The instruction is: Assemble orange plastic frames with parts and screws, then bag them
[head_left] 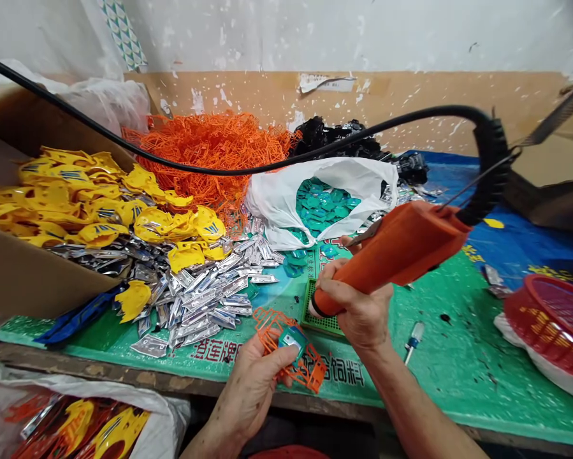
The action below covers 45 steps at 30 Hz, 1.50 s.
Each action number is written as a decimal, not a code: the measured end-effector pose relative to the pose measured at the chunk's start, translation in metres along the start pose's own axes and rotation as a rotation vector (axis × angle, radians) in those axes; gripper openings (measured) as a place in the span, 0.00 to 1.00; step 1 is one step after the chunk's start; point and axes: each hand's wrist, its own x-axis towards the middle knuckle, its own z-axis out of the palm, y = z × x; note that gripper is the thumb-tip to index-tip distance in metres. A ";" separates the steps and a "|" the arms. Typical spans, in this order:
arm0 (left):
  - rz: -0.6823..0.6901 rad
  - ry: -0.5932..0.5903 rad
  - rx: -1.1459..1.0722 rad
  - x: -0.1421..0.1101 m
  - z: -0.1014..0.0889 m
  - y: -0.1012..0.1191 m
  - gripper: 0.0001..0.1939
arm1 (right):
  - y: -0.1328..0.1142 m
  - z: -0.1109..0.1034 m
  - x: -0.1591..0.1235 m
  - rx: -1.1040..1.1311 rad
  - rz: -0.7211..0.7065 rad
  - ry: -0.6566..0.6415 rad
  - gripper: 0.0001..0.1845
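Observation:
Pinched in my left hand [262, 363] is an orange plastic frame [315, 370] with a small teal piece [292, 339] lying against it under my thumb. My right hand [357, 299] wraps round an orange power screwdriver [396, 248], whose lower end points down and left. A black cable runs from its top end. Below that tool, partly covered by my hand, is a green basket [322, 325]. Silver printed strips [204, 299] lie heaped to the left of the basket. Behind it, a white bag [276, 197] holds teal pieces [322, 207].
Yellow plastic parts [90, 197] spill from a cardboard box [37, 274] at left. Orange frames [210, 146] and black parts [315, 137] are piled at the back. A loose screwdriver [414, 338] and a red basket [549, 325] are at right. A bag [164, 414] of parts sits lower left.

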 end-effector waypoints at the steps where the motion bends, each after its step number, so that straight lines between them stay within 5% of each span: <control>1: -0.003 -0.004 -0.006 0.000 0.000 0.000 0.19 | 0.000 0.000 0.000 -0.004 0.001 0.000 0.08; 19: -0.006 -0.012 -0.061 0.003 -0.004 -0.002 0.22 | 0.003 0.001 -0.003 -0.079 -0.029 0.050 0.07; 25: -0.003 -0.029 -0.123 0.004 -0.006 -0.004 0.21 | -0.024 0.001 0.002 0.119 -0.019 0.055 0.10; 31: -0.006 -0.030 -0.145 0.006 -0.005 -0.003 0.15 | -0.056 0.003 -0.012 0.266 0.011 -0.095 0.19; 45: -0.011 -0.041 -0.165 0.006 -0.005 -0.003 0.18 | -0.049 0.006 -0.026 0.294 0.054 -0.177 0.19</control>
